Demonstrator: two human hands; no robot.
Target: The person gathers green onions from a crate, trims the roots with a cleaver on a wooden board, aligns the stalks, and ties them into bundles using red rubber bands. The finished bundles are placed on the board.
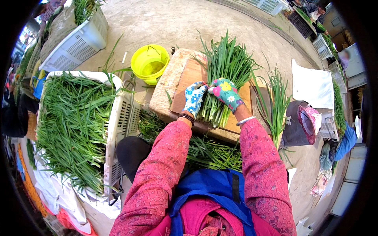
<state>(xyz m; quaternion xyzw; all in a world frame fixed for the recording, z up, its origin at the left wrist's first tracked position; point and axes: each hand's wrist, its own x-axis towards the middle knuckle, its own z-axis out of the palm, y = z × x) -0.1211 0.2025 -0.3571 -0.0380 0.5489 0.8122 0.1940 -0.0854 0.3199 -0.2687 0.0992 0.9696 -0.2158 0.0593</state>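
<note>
A thick bundle of garlic chives lies on a wooden board, with pale stem ends towards me and leaves pointing away. My right hand, in a green flowered glove, wraps over the bundle's stems. At the bundle's left edge is my left hand, in a blue-and-white flowered glove. Its fingertips are drawn together and meet the right hand's; anything pinched there is too small to make out. Under the board is a pale worn block. A smaller bunch of chives lies at the block's right end.
Left of me stands a white plastic crate heaped with loose greens. A yellow bucket is beyond the block's left corner. More greens lie below the block, before my blue apron. A dark bag stands at right.
</note>
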